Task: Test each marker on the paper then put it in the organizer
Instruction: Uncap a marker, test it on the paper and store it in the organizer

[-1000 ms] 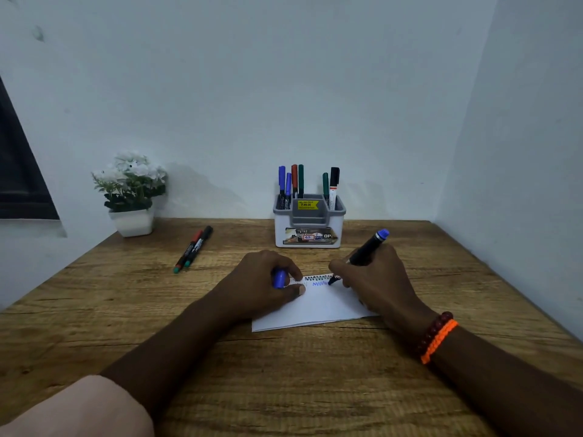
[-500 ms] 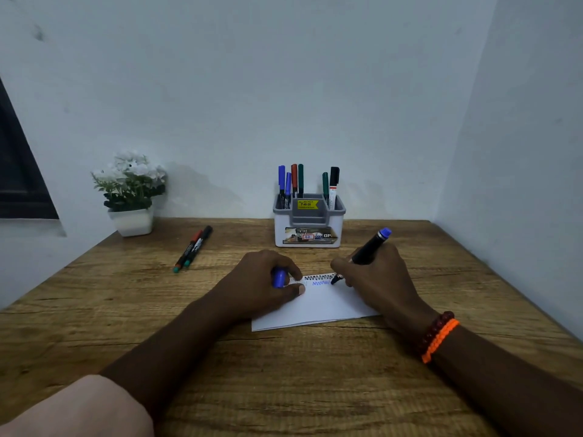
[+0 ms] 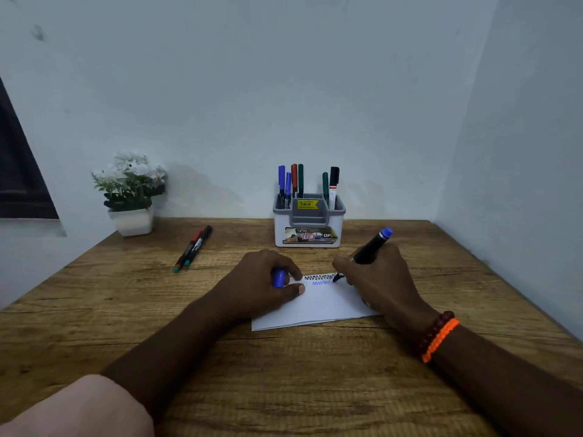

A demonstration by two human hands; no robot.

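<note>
A small spiral notepad (image 3: 321,305) lies on the wooden table (image 3: 284,373). My right hand (image 3: 378,282) grips a black marker with a blue end (image 3: 373,246), its tip touching the paper's top right beside a blue zigzag line (image 3: 321,282). My left hand (image 3: 262,282) rests on the pad's left side and holds the blue cap (image 3: 279,278) in curled fingers. The grey and white organizer (image 3: 309,227) stands behind the pad, with several markers upright in it. Two more markers (image 3: 194,247) lie side by side on the table to the left.
A white pot of white flowers (image 3: 131,190) stands at the back left by the wall. Walls close off the table at the back and on the right. A dark window frame (image 3: 19,171) shows at the far left.
The marker tip has moved rightward along the pad's top, and the blue zigzag line has grown longer. My left hand has stayed in place.
</note>
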